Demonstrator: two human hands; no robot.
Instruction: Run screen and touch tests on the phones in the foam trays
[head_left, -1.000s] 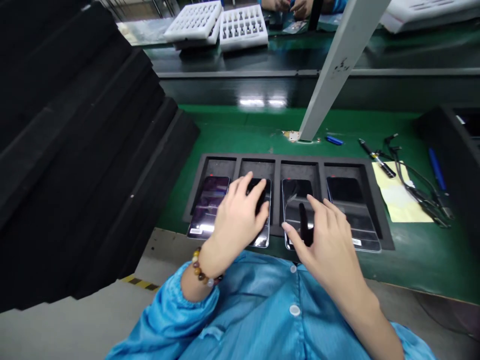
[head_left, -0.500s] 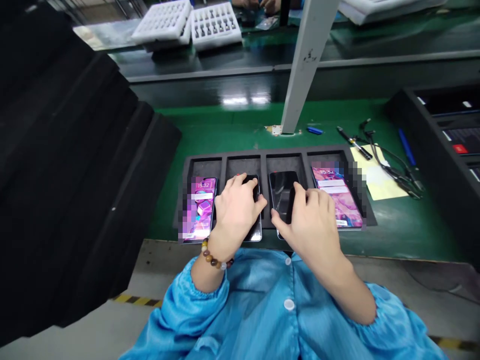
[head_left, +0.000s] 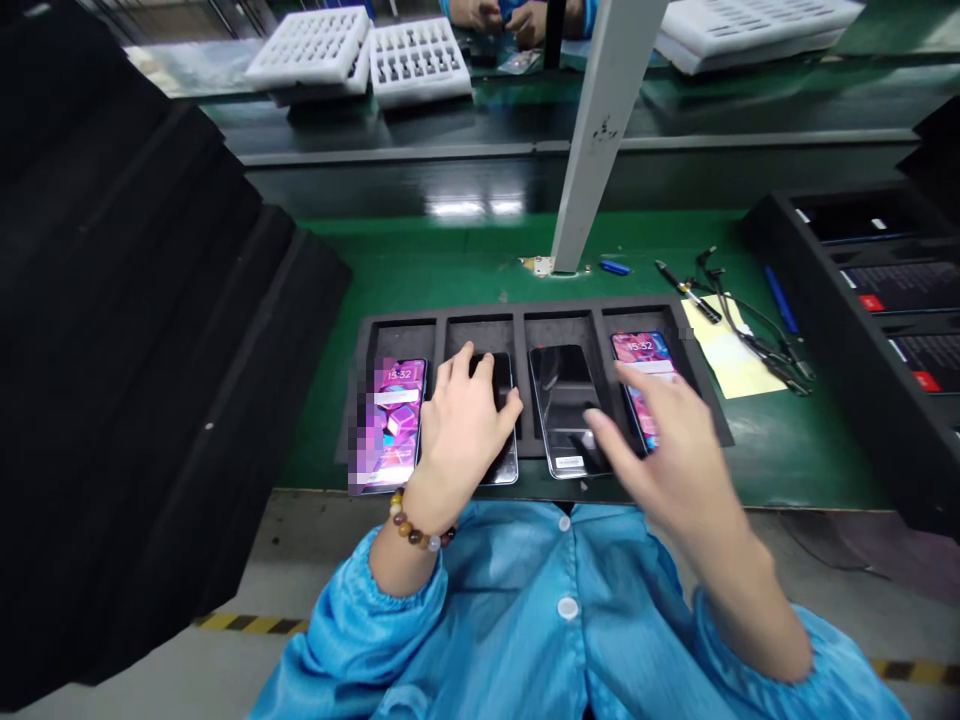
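Note:
My left hand lies over a dark-screened smartphone in the second compartment of a black foam tray. Its thumb is at the phone's right edge and the fingers reach across the top and left side. My right hand, slightly blurred, hovers over the right part of the tray with thumb and forefinger apart, holding nothing. Left of it a dark smartphone with a small white label lies in the third compartment. The right hand partly covers a lit smartphone; another lit smartphone lies leftmost.
Stacked black foam trays rise at left. A dark tray with boxed-looking items stands at right. A metal post rises behind. Nearby lie a pen, cables and yellow paper. A co-worker's hands show beyond white trays.
My right hand has let go of the third smartphone and moved right, towards the fourth. My left hand stays on the second smartphone. The view has shifted slightly.

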